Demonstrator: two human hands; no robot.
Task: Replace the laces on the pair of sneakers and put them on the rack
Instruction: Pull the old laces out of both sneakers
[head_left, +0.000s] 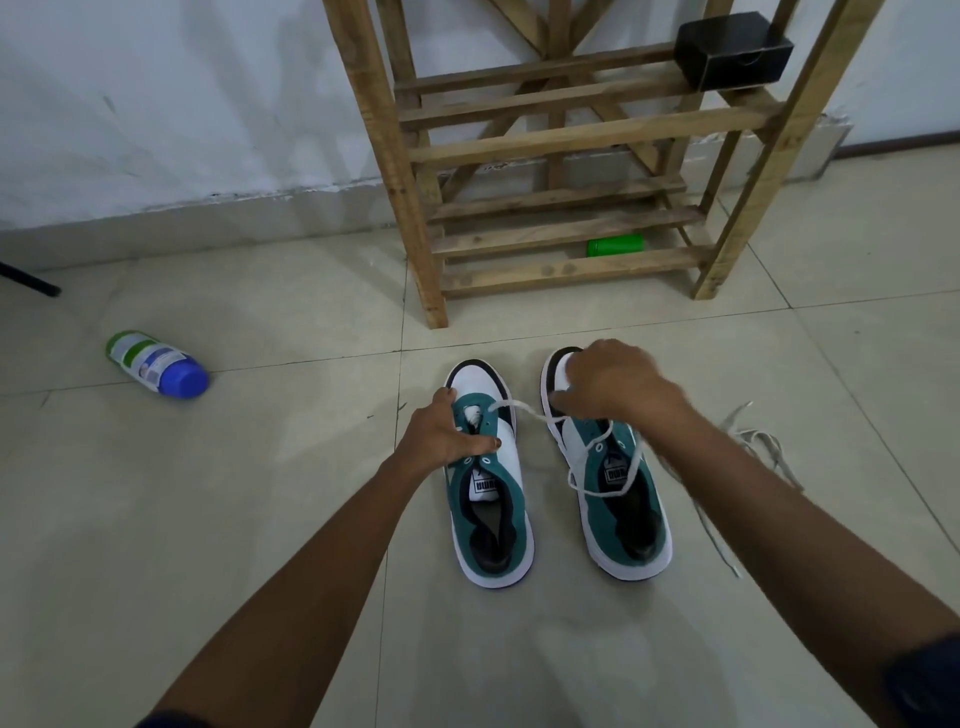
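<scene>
a: where r the sneakers?
b: mid frame, on floor below wooden rack (566, 140). left hand (444, 434) grips left sneaker (491, 499), right hand (610, 382) pinches white lace (524, 408) over right sneaker (615, 499).

We see two teal-and-white sneakers side by side on the tiled floor, toes pointing toward the wooden rack (561, 140) just beyond them. The left sneaker (491, 483) has open eyelets, and a white lace (519, 408) runs from near its toe end across to the right sneaker (613, 478), then loops loosely over that shoe's tongue. More pale laces (753, 447) lie in a tangle on the floor just right of the right sneaker. The rack stands upright against the wall, its slatted shelves holding neither sneaker.
</scene>
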